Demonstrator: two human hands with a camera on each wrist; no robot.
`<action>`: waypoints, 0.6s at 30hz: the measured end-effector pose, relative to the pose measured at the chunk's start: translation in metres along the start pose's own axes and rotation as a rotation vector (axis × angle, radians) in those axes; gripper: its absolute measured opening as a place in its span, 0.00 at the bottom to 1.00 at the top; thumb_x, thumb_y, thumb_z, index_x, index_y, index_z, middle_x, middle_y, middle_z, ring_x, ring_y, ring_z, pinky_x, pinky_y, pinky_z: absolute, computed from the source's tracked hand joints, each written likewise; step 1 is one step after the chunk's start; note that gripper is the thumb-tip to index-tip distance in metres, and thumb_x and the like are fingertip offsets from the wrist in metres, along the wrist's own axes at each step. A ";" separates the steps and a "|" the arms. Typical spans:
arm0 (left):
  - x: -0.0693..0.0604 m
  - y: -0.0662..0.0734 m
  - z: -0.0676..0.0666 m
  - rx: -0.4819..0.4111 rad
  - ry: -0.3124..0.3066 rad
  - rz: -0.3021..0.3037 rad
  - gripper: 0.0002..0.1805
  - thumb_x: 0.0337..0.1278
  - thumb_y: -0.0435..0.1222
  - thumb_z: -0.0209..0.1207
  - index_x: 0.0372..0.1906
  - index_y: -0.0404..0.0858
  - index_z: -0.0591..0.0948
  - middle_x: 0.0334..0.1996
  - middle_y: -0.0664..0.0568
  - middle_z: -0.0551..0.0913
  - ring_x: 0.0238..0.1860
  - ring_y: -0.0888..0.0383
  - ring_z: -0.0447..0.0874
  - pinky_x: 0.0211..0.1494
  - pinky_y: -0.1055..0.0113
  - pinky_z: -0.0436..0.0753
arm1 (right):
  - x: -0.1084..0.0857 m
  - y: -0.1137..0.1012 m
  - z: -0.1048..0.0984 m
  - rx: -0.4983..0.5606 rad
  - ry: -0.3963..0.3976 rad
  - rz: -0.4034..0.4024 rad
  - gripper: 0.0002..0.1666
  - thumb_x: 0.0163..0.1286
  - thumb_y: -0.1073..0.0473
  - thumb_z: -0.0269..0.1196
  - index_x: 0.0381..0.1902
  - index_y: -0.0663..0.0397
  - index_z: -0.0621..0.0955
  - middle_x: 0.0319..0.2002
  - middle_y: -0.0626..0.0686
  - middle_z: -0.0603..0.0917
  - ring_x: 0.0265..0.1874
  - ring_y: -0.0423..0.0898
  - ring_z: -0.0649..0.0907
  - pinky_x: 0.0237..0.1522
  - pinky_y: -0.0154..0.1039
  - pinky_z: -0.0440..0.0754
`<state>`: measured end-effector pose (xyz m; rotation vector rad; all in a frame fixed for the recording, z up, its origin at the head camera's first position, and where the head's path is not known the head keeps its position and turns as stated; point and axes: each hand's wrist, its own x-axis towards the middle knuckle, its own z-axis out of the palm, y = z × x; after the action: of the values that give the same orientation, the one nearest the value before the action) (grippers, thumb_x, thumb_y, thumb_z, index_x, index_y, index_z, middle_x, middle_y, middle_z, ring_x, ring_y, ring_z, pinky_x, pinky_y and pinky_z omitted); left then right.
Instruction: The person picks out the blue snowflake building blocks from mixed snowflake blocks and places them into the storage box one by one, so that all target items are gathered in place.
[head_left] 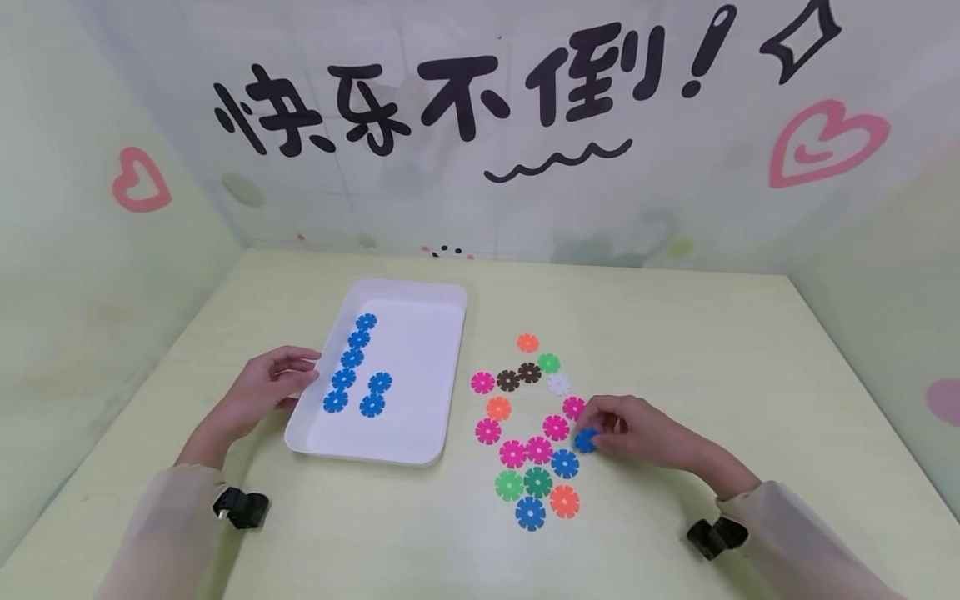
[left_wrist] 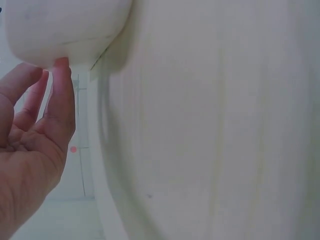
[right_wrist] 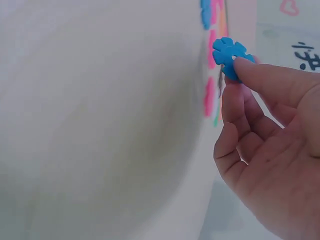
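In the head view my right hand (head_left: 637, 429) pinches a blue snowflake disc (head_left: 586, 440) between thumb and fingers, beside a pink disc (head_left: 573, 407) and above right of another blue disc (head_left: 565, 463). The right wrist view shows this blue piece (right_wrist: 231, 54) tilted at the fingertips of the right hand (right_wrist: 275, 120). My left hand (head_left: 262, 390) touches the outer left side of a white tray (head_left: 408, 333) with its fingertips. From the left wrist, the fingers of the left hand (left_wrist: 37, 120) rest against the tray's wall (left_wrist: 75, 50), loosely bent.
Several blue discs (head_left: 352, 357) lie in the tray, five in a slanting row. Pink, orange, brown, white, green and blue discs (head_left: 539, 450) form a loop with a cluster below it on the pale table (head_left: 675, 333). A wall with writing (head_left: 465, 92) stands behind.
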<state>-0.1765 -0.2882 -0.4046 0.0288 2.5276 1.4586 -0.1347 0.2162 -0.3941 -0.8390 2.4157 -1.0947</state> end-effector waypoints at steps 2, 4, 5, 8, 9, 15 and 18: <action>0.001 0.000 0.000 0.005 0.005 0.002 0.31 0.58 0.49 0.57 0.61 0.35 0.67 0.50 0.39 0.72 0.43 0.51 0.77 0.39 0.63 0.81 | 0.004 -0.008 0.000 -0.003 0.007 -0.022 0.07 0.63 0.64 0.61 0.39 0.50 0.78 0.30 0.45 0.76 0.31 0.42 0.74 0.33 0.33 0.75; 0.001 0.001 0.000 0.006 0.007 0.001 0.31 0.58 0.49 0.57 0.60 0.35 0.68 0.50 0.39 0.72 0.44 0.50 0.76 0.39 0.63 0.81 | 0.009 -0.018 0.000 0.002 0.004 -0.048 0.07 0.64 0.64 0.60 0.39 0.51 0.78 0.31 0.45 0.77 0.32 0.42 0.75 0.35 0.34 0.75; 0.001 0.001 0.000 0.007 0.006 -0.002 0.31 0.58 0.49 0.57 0.61 0.35 0.67 0.50 0.39 0.72 0.44 0.50 0.76 0.39 0.63 0.81 | 0.011 -0.023 0.001 0.011 -0.002 -0.059 0.07 0.64 0.64 0.60 0.40 0.51 0.78 0.31 0.45 0.77 0.32 0.42 0.75 0.35 0.34 0.75; 0.001 0.001 0.001 0.008 0.008 -0.007 0.30 0.58 0.48 0.57 0.60 0.36 0.68 0.50 0.39 0.72 0.44 0.48 0.76 0.39 0.64 0.81 | 0.023 -0.038 0.003 0.038 -0.025 -0.075 0.07 0.64 0.64 0.60 0.41 0.52 0.78 0.33 0.45 0.78 0.33 0.43 0.76 0.36 0.35 0.76; 0.001 0.001 0.001 0.007 0.009 -0.009 0.30 0.58 0.48 0.57 0.60 0.36 0.68 0.50 0.39 0.72 0.44 0.48 0.76 0.39 0.64 0.81 | 0.028 -0.043 0.004 0.046 -0.034 -0.081 0.08 0.64 0.64 0.60 0.41 0.52 0.78 0.33 0.45 0.78 0.34 0.42 0.76 0.37 0.35 0.76; 0.001 0.000 0.003 -0.007 0.016 -0.015 0.29 0.58 0.47 0.57 0.60 0.36 0.68 0.49 0.39 0.73 0.44 0.48 0.76 0.39 0.63 0.81 | 0.067 -0.071 0.008 0.039 -0.098 -0.155 0.09 0.63 0.64 0.61 0.42 0.54 0.78 0.34 0.44 0.79 0.36 0.44 0.79 0.39 0.37 0.79; 0.001 0.001 0.004 -0.007 0.031 -0.013 0.29 0.58 0.46 0.58 0.60 0.36 0.68 0.48 0.41 0.73 0.43 0.49 0.76 0.38 0.64 0.81 | 0.096 -0.088 0.006 0.049 -0.132 -0.163 0.08 0.64 0.63 0.60 0.42 0.55 0.79 0.34 0.45 0.80 0.35 0.46 0.79 0.38 0.37 0.79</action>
<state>-0.1762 -0.2840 -0.4058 -0.0115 2.5422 1.4735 -0.1721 0.1045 -0.3373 -1.0725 2.2360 -1.1141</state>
